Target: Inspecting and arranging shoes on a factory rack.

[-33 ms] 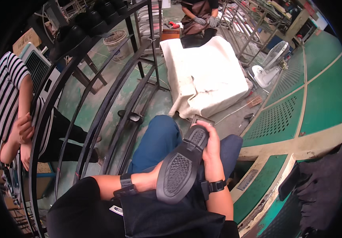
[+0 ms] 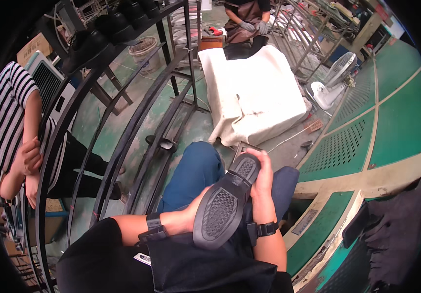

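A black shoe point(image 2: 219, 215) rests in both my hands above my lap, its patterned sole turned up toward me. Its heel points away and its rounded toe lies nearest my body. My left hand point(image 2: 191, 213) grips the front part from the left side, with its fingers hidden behind the shoe. Around the heel end wraps my right hand point(image 2: 264, 177), fingertips curling over the far edge. Just beyond the heel a small grey metal edge point(image 2: 246, 146) shows, partly covered.
Left of me stands a black metal rack point(image 2: 121, 141) with dark shoes point(image 2: 87, 49) on top. Ahead is a block draped in white cloth point(image 2: 264, 93). Green machine panels point(image 2: 345, 146) line the right, near a fan point(image 2: 335, 73). Two other people are close by.
The shoe has turned very slightly, its heel edging left. The fingers of my right hand have shifted a little along the heel.
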`<act>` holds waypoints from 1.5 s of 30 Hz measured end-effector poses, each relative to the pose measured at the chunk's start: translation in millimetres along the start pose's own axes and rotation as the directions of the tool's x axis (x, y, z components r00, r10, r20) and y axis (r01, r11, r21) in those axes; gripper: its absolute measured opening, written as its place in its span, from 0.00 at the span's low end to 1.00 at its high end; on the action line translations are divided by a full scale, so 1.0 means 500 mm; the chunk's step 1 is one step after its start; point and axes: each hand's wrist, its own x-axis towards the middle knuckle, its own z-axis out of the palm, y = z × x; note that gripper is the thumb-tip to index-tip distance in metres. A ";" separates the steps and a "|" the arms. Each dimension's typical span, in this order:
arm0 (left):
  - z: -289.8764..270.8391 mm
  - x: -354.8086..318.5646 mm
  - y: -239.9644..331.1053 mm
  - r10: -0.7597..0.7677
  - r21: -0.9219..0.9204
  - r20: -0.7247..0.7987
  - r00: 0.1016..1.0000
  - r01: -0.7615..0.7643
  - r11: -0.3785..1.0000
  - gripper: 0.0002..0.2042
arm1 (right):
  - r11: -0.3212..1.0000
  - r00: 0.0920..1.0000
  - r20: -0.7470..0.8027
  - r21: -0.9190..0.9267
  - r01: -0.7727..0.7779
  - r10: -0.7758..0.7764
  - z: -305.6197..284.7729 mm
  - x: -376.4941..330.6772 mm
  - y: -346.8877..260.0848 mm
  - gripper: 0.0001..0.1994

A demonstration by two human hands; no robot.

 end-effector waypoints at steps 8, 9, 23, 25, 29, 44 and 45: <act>0.037 -0.010 0.010 -0.110 -0.168 0.003 0.994 0.109 0.980 0.27 | 0.953 0.985 -0.155 -0.279 -0.117 0.075 -0.313 0.100 0.107 0.16; 0.040 -0.022 0.015 -0.126 -0.167 -0.039 0.991 0.118 0.979 0.26 | 0.931 0.971 -0.093 -0.277 -0.236 0.219 -0.271 0.067 0.070 0.19; 0.153 -0.109 0.201 0.482 -0.009 0.498 0.721 -0.551 0.834 0.51 | 0.990 0.896 0.440 0.138 -0.009 -0.053 -0.021 0.049 -0.128 0.33; 0.065 -0.109 0.189 0.496 0.083 0.433 0.752 -0.582 0.809 0.52 | 0.960 0.969 0.190 0.260 0.108 -0.160 0.020 0.156 -0.178 0.27; 0.018 -0.163 0.158 0.665 0.274 0.278 0.693 -0.721 0.637 0.49 | 0.989 0.987 0.100 0.073 -0.132 0.124 0.034 0.221 -0.117 0.20; -0.015 -0.219 0.159 0.840 0.884 0.454 0.298 -0.038 -0.465 0.37 | 0.965 0.842 0.515 -0.263 -0.025 0.162 0.203 -0.074 0.112 0.32; -0.008 -0.217 0.150 0.863 0.890 0.457 0.217 -0.110 -0.443 0.39 | 0.968 0.830 0.555 -0.234 0.091 0.055 0.210 -0.083 0.109 0.34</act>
